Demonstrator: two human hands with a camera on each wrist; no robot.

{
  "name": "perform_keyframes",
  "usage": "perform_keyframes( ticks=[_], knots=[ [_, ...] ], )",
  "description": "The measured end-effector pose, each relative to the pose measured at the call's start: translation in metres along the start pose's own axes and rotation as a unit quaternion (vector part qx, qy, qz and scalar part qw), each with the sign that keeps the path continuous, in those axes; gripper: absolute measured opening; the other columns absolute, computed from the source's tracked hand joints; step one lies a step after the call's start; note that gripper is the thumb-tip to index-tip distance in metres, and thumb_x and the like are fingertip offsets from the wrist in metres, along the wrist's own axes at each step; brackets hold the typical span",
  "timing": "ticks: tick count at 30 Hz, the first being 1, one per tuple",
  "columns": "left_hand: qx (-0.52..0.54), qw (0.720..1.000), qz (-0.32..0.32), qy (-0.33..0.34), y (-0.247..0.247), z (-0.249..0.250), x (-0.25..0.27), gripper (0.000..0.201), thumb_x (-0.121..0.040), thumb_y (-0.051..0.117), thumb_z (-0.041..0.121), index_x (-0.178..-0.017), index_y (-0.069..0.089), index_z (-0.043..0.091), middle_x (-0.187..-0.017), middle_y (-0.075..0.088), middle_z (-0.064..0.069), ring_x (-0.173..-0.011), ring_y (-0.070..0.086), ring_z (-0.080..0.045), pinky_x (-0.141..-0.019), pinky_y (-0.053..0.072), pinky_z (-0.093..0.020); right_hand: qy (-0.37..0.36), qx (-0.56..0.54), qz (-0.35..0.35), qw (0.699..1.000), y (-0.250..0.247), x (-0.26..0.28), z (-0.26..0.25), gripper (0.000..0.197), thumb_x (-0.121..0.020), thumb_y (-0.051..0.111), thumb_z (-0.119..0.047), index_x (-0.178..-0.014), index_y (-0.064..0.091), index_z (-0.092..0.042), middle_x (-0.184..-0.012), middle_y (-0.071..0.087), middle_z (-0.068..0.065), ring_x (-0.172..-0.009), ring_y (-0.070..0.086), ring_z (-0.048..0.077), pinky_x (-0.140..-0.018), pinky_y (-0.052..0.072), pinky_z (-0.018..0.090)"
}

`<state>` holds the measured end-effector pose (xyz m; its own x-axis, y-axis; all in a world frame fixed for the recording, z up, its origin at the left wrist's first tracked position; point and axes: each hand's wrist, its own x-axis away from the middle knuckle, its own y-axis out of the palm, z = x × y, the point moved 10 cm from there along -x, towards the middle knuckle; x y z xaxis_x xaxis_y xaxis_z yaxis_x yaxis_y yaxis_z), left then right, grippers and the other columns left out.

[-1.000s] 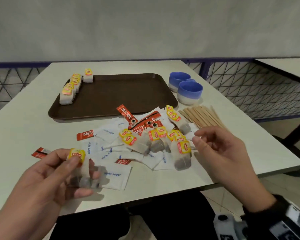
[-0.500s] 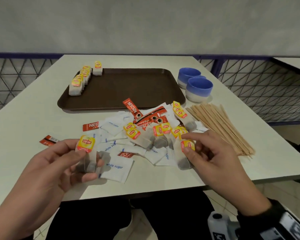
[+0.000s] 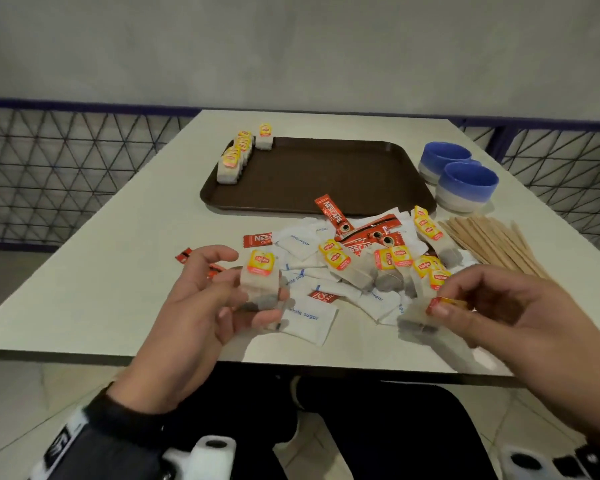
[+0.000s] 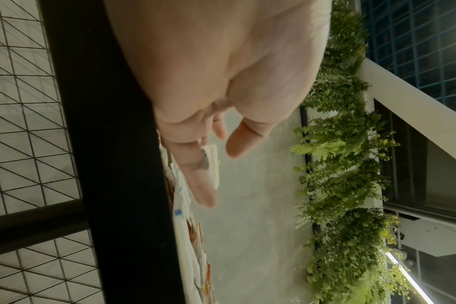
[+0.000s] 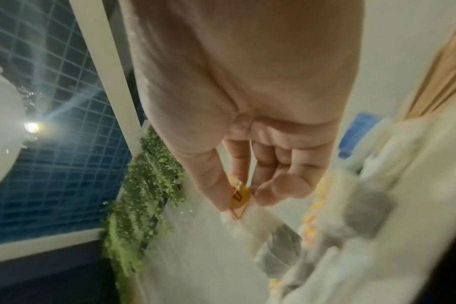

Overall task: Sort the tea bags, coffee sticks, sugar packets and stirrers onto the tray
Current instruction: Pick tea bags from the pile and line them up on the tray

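While the left hand point(image 3: 208, 299) keeps its tea bag point(image 3: 261, 282) upright betw. thumb and curled fingers, the right hand point(image 3: 492, 313) has changed: half a sec ago its fingertips were only coming down on a bag at the pile's near edge, now thumb and forefinger pinch that second tea bag point(image 3: 426, 315) by its yellow-red tag and it's lifted clear of the pile, hanging toward the table edge. Right wrist view confirms it: tag nipped tight, pouch dangling below, blurred.

So both hands are loaded w/ one bag each. Judging by that, next is likely a carry to the tray point(image 3: 326, 202), where a row of tea bags point(image 3: 236, 157) already stands along the far-left edge; rest of tray is bare.

Plenty left, though: more tea bags, red coffee sticks point(image 3: 333, 213) and white sugar packets point(image 3: 307, 318) lie mixed in a heap betw. tray and hands, wooden stirrers point(image 3: 496, 244) fanned just right of it. Task is early, approx. one category partly done.
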<state>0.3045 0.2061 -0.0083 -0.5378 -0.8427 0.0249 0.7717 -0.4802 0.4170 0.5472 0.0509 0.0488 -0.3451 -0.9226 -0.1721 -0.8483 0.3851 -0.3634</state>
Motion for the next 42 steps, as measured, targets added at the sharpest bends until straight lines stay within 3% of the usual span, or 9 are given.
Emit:
perform_keyframes(
  ticks=[2, 6, 9, 15, 18, 21, 25, 33, 42],
  knots=[
    [-0.001, 1.0, -0.014, 0.002, 0.003, 0.0, 0.0, 0.041, -0.084, 0.042, -0.018, -0.104, 0.043, 0.019, -0.116, 0.067, -0.034, -0.104, 0.068, -0.052, -0.088, 0.056, -0.056, 0.01, -0.051, -0.038, 0.998, 0.024, -0.009, -0.017, 0.021, -0.065, 0.081, -0.032, -0.079, 0.077, -0.017, -0.073, 0.07, 0.01, -0.06, 0.061, 0.016, -0.057, 0.052, 0.021],
    [-0.037, 0.999, -0.021, -0.002, 0.0, -0.002, -0.001, 0.03, -0.096, 0.037, -0.02, -0.089, 0.052, 0.005, -0.094, 0.067, -0.017, -0.087, 0.075, -0.038, -0.079, 0.063, -0.044, 0.043, -0.192, -0.127, 0.972, 0.084, -0.031, -0.04, 0.019, -0.066, 0.081, -0.019, -0.08, 0.075, -0.007, -0.075, 0.071, 0.017, -0.064, 0.066, 0.022, -0.06, 0.057, 0.026],
    [-0.046, 0.999, -0.003, -0.008, -0.005, -0.005, -0.002, 0.033, -0.098, 0.036, -0.015, -0.093, 0.065, -0.001, -0.094, 0.063, -0.022, -0.083, 0.073, -0.036, -0.082, 0.061, -0.046, 0.073, -0.243, -0.14, 0.957, 0.117, -0.046, -0.041, 0.018, -0.074, 0.076, -0.007, -0.089, 0.07, 0.001, -0.079, 0.072, 0.018, -0.068, 0.07, 0.022, -0.063, 0.059, 0.026],
    [0.036, 0.999, -0.024, -0.021, -0.003, -0.003, -0.001, 0.059, -0.094, 0.059, 0.047, -0.114, 0.067, -0.008, -0.115, 0.07, -0.027, -0.103, 0.071, -0.03, -0.081, 0.063, -0.036, 0.119, -0.254, -0.102, 0.954, 0.142, -0.059, -0.03, 0.011, -0.082, 0.074, -0.002, -0.091, 0.068, -0.001, -0.078, 0.07, 0.022, -0.068, 0.068, 0.026, -0.066, 0.061, 0.029],
    [-0.014, 0.999, -0.046, 0.003, -0.004, -0.003, 0.0, 0.041, -0.085, 0.075, 0.033, -0.104, 0.072, -0.004, -0.113, 0.066, -0.033, -0.1, 0.069, -0.029, -0.083, 0.06, -0.036, 0.128, -0.261, -0.099, 0.952, 0.145, -0.058, -0.029, 0.015, -0.078, 0.075, -0.007, -0.09, 0.068, -0.003, -0.079, 0.072, 0.02, -0.068, 0.069, 0.025, -0.066, 0.061, 0.029],
    [-0.028, 0.998, -0.052, 0.01, -0.004, -0.003, 0.0, 0.012, -0.087, 0.076, 0.015, -0.09, 0.075, 0.003, -0.095, 0.07, -0.021, -0.092, 0.07, -0.023, -0.082, 0.059, -0.034, 0.122, -0.255, -0.099, 0.954, 0.144, -0.056, -0.03, 0.016, -0.075, 0.077, -0.01, -0.089, 0.069, -0.005, -0.083, 0.072, 0.024, -0.072, 0.07, 0.027, -0.069, 0.062, 0.032],
    [-0.002, 0.998, -0.057, 0.006, -0.001, -0.001, 0.001, 0.026, -0.085, 0.067, 0.013, -0.096, 0.068, -0.01, -0.095, 0.071, -0.02, -0.089, 0.071, -0.022, -0.077, 0.061, -0.03, 0.099, -0.222, -0.1, 0.965, 0.136, -0.053, -0.032, 0.016, -0.076, 0.076, -0.01, -0.09, 0.069, -0.005, -0.081, 0.073, 0.023, -0.074, 0.073, 0.027, -0.069, 0.063, 0.031],
    [-0.019, 0.997, -0.074, -0.009, 0.004, -0.003, 0.003, 0.024, -0.089, 0.061, 0.018, -0.093, 0.07, -0.004, -0.098, 0.071, -0.021, -0.088, 0.069, -0.023, -0.077, 0.061, -0.03, 0.056, -0.127, -0.113, 0.984, 0.117, -0.051, -0.04, 0.029, -0.072, 0.079, -0.011, -0.1, 0.072, -0.006, -0.08, 0.074, 0.023, -0.071, 0.075, 0.032, -0.063, 0.062, 0.031],
    [-0.046, 0.995, -0.084, -0.008, 0.004, -0.004, 0.003, 0.037, -0.094, 0.064, 0.019, -0.101, 0.062, -0.018, -0.113, 0.067, -0.034, -0.099, 0.069, -0.031, -0.082, 0.06, -0.035, 0.04, -0.173, -0.104, 0.979, 0.115, -0.054, -0.037, 0.027, -0.071, 0.078, -0.006, -0.097, 0.076, -0.005, -0.081, 0.074, 0.013, -0.07, 0.07, 0.022, -0.062, 0.059, 0.026]
  ],
)
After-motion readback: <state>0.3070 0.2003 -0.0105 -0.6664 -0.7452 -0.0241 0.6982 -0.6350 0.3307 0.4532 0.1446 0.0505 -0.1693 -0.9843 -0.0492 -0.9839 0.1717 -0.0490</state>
